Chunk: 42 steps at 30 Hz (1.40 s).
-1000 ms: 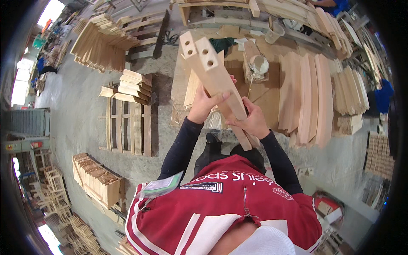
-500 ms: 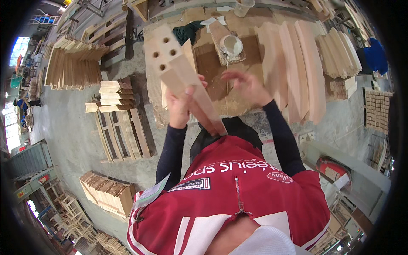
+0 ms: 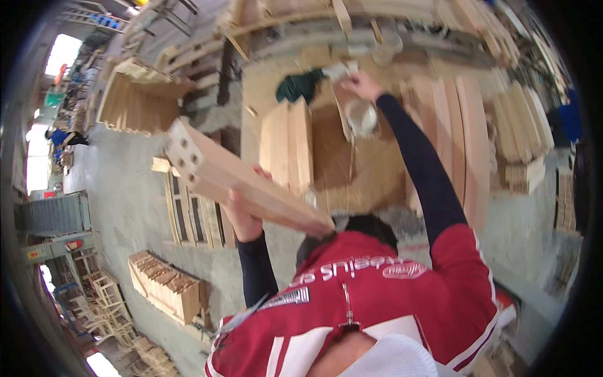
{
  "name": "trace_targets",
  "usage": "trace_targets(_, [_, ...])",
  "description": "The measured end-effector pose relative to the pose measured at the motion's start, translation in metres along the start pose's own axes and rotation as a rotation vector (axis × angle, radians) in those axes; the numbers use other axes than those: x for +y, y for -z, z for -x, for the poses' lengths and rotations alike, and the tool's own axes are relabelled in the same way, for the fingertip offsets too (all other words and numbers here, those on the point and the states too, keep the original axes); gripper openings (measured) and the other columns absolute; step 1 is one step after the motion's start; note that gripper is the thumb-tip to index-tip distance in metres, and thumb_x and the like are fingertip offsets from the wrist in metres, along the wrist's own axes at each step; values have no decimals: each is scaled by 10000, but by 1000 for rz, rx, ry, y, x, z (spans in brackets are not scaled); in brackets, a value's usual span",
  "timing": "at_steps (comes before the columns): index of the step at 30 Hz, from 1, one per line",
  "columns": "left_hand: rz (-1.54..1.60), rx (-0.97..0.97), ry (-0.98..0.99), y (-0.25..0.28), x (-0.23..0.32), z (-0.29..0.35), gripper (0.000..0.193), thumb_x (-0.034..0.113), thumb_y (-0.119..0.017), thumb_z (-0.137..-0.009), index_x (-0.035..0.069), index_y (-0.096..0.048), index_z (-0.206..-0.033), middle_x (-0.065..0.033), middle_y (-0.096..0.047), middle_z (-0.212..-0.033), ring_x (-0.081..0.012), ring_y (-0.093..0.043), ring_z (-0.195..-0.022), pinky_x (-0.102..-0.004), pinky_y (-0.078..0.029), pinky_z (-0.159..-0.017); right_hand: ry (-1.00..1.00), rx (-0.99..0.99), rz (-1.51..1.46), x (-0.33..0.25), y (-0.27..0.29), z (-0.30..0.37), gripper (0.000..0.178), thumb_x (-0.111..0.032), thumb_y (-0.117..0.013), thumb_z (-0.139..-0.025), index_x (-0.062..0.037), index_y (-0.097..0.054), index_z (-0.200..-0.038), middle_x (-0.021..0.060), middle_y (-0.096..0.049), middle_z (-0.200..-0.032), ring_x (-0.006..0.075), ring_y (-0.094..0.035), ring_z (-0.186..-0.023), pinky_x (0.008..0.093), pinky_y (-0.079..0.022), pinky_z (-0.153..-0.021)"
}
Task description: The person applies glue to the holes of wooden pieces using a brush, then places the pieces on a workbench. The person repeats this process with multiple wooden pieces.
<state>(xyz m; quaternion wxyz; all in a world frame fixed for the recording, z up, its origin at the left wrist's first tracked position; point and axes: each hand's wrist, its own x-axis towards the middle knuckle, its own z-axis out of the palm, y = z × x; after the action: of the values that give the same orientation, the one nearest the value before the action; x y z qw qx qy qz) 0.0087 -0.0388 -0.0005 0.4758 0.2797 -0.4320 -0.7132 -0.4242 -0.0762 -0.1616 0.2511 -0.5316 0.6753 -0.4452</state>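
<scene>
My left hand (image 3: 244, 213) is wrapped around a pair of pale wooden beams (image 3: 245, 179) held side by side. Several round holes show in their far ends, which point up and left; their near ends reach my waist. My right hand (image 3: 363, 87) is stretched far forward over the board, blurred, its fingers beside white paper or cloth (image 3: 340, 70). Just below that hand stands a round pot (image 3: 361, 119) with whitish contents, on a wooden piece. Whether the right fingers hold anything cannot be made out.
More beams (image 3: 286, 144) lie on the brown work board (image 3: 333, 166), near a dark green cloth (image 3: 299, 87). Long curved boards (image 3: 468, 138) line the right. Stacked wood (image 3: 141, 103), a pallet (image 3: 195, 217) and another stack (image 3: 166, 286) stand on the left floor.
My right hand has reached forward, past the pot toward the white paper or cloth. The beams in my left hand have swung left and lower. My view has shifted somewhat.
</scene>
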Motion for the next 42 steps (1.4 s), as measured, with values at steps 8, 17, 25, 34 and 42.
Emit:
trace_targets(8, [-189, -36, -7, -7, -4, -9, 721, 550, -640, -860, -41, -479, -1240, -183, -632, -1029, -291, -666, -893, -414, -552, -774, -221, 146, 95, 30, 18, 20, 376, -353, -722, -869, 13, -655, -927, 133, -677, -797, 245, -623, -711, 379, -492, -688])
trace_targets(17, [-127, -49, -25, -19, 5, -9, 706, 518, -643, -868, -68, -475, -1223, -204, -638, -1004, -288, -679, -864, -406, -567, -750, -366, 148, 82, 19, 18, 12, 375, -341, -731, -861, 14, -659, -955, 146, -679, -795, 250, -639, -711, 378, -500, -674])
trace_targets(25, [-125, -23, -42, -7, 13, 0, 682, 516, -629, -880, -70, -493, -1203, -196, -641, -994, -281, -679, -853, -400, -567, -749, -424, 138, 39, 57, 10, -3, 501, -380, -726, -862, 42, -664, -1124, 177, -715, -1018, 275, -689, -899, 371, -528, -784])
trace_targets(34, [-134, -17, -57, -2, 14, 5, 692, 547, -617, -878, -65, -507, -1183, -186, -641, -1005, -275, -675, -866, -399, -567, -751, -473, 287, -38, 68, 9, 8, 478, -389, -737, -859, 29, -668, -1081, 140, -684, -873, 229, -642, -782, 389, -523, -757])
trace_targets(42, [-126, -12, -45, 3, 11, 9, 660, 517, -621, -885, -65, -516, -1177, -192, -644, -1011, -280, -680, -886, -400, -568, -756, -466, 161, -200, 26, 14, 16, 428, -342, -758, -868, 23, -640, -1059, 40, -616, -832, 115, -553, -568, 278, -466, -428])
